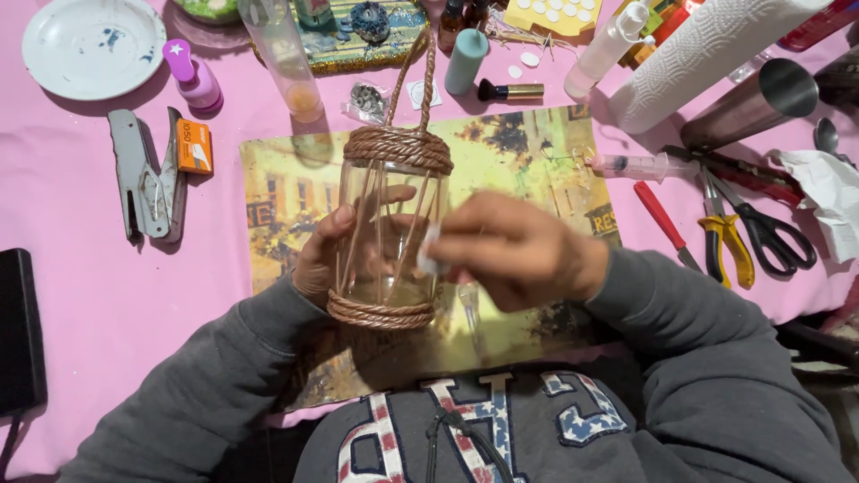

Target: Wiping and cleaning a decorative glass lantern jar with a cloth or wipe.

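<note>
I hold a clear glass jar upright above a yellowish picture mat. Brown twisted cord wraps its neck and base, thin sticks run down its sides, and a cord loop handle rises from the top. My left hand grips the jar from behind on the left, fingers seen through the glass. My right hand presses a small white piece against the jar's right side, pinched in its fingertips.
On the pink cloth lie a grey stapler and small orange box at left, a white plate far left, scissors, pliers, a syringe, a paper towel roll and a metal cup at right.
</note>
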